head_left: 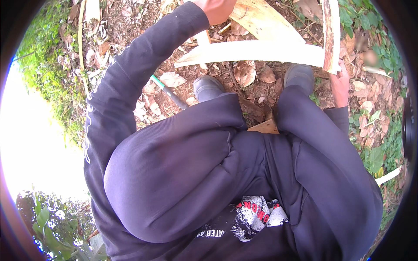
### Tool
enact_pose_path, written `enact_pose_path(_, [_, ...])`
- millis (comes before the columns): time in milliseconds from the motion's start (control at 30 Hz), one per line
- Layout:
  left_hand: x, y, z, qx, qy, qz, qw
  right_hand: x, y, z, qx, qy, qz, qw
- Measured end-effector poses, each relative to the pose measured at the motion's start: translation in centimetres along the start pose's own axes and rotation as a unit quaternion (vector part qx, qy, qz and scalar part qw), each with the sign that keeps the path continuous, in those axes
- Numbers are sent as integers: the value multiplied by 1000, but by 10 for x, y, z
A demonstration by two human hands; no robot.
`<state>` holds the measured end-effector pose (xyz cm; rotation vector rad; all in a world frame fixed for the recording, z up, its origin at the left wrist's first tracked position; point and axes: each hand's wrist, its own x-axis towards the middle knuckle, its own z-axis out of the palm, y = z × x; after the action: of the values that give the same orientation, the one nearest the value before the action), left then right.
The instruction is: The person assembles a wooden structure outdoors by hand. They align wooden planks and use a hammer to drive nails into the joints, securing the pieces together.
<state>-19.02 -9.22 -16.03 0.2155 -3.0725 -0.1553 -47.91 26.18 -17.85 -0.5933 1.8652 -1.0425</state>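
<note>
At the top edge, my left hand reaches out from a dark sleeve, close to a broad pale slab of wood. Its fingers are mostly cut off by the frame, so its grip is hidden. On the right, my right hand has its fingers closed round the near end of a narrow wood strip with a rough, bark-like face. A long whitish plank lies crosswise in front of my boots, its right end meeting that strip. Under my left wrist stands a short pale wood piece.
My dark boots rest on soil with dry leaves. A thin green and grey rod lies by the left boot. Between my legs sits a light wood piece. Green plants grow at right, and a long thin stick lies at left.
</note>
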Motion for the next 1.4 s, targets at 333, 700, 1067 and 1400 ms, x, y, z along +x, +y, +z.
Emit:
enact_pose_path(333, [6, -12, 8, -89, -82, -38, 992, 3, 14, -5, 14, 2, -1, 1000])
enact_pose_path(700, [8, -8, 10, -37, -128, -91, 987, 3, 16, -7, 0, 9, -16, 1000])
enact_pose_path(1067, [2, -4, -18, -122, -2, -99, 988, 4, 15, -7, -9, 1, -2, 1000])
enact_pose_path(1400, [4, -3, -21, 6, -156, -66, 986, 5, 12, -4, 5, -6, 14, 1000])
